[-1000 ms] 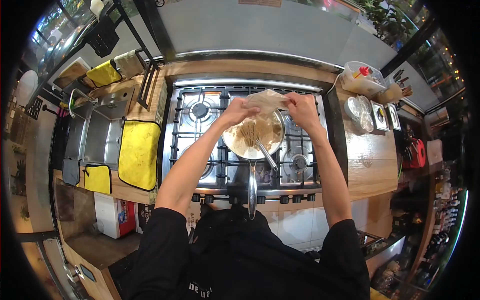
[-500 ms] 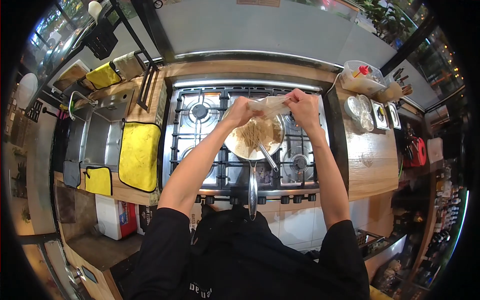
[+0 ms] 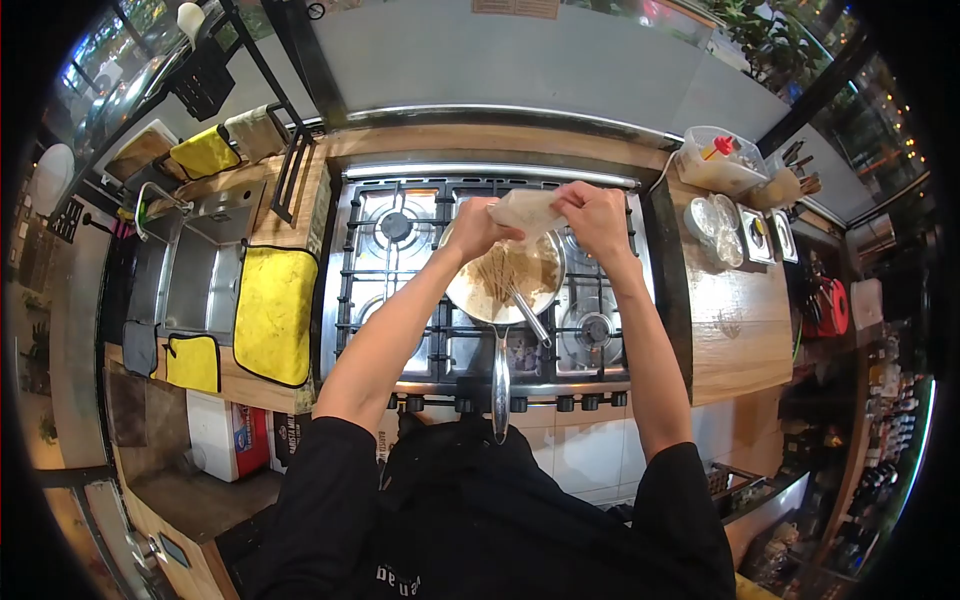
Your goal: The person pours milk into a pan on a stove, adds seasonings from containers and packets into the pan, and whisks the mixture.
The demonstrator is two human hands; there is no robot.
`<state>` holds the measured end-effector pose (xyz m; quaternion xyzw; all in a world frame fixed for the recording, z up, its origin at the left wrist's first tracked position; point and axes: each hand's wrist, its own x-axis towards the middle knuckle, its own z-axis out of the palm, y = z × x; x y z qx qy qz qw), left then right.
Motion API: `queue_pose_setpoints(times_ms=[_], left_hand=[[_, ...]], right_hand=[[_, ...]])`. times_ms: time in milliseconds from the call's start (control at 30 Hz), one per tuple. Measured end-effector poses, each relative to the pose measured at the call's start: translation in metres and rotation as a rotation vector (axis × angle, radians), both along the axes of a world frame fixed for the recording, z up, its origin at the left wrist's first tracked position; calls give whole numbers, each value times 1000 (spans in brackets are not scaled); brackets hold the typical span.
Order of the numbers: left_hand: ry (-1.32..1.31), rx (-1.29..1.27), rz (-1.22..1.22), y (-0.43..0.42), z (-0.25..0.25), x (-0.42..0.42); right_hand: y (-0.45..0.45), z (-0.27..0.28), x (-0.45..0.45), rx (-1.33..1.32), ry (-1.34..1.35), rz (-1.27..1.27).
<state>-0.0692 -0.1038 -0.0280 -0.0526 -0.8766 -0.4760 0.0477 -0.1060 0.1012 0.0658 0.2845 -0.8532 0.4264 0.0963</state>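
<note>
A pale, translucent plastic bag is stretched between my hands, over the far side of a light-coloured frying pan. My left hand is closed on the bag's left end, and my right hand pinches its right end. Inside the pan lies a brown, powdery-looking substance on a whitish base. A wire whisk rests in it, its metal handle leaning over the pan's near right rim. The pan's long handle points towards me. My hands and the bag hide part of the pan's far edge.
The pan stands on a gas stove with black grates. A sink and yellow cloths are at the left. On the right wooden counter are a clear plastic box, lidded tubs and metal containers.
The bag has been raised and tilted, its left end now bunched in my left hand. My right hand has shifted slightly left. Pan and whisk stay in place on the stove.
</note>
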Motion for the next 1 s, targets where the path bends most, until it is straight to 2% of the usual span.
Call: queue_pose_setpoints(times_ms=[33,100,133,200,300,433,500,533,567,633,700,767,833,900,967,1000], left_hand=[[8,-60,54,2,0,0],[9,-23,76,4,0,1],[-51,-5,65,3,-2,0],[-108,12,52,0,-6,-1],[-128,-24,89,0,10,5],[-119,-45,0,0,28,0],[-104,-12,-31,7,46,-1],[-48,6,-61,10,58,-3],[9,22,-91,12,64,-8],[108,69,-160,21,79,-19],[155,-59,-314,35,104,-24],[210,-94,-334,54,131,-17],[272,-199,-434,75,161,0],[355,-140,-509,101,181,34],[455,-86,-590,128,184,79],[489,-85,-631,142,181,106]], right_hand=[[-1,3,1,-2,3,3],[1,9,2,174,-38,-20],[3,5,1,174,-39,-23],[7,-9,-7,119,94,92],[13,-20,-4,50,122,21],[35,-41,1,-31,0,-57],[58,-69,3,-215,-204,-174],[72,-84,7,-348,-261,-155],[78,-79,23,-245,-390,-310],[88,-104,42,-389,-570,-369],[89,-110,72,-603,-646,-370],[83,-100,113,-747,-637,-406],[88,-119,146,-880,-607,-327],[60,-70,200,-1086,-613,-444],[51,-62,249,-1167,-598,-450],[48,-68,274,-1299,-566,-439]])
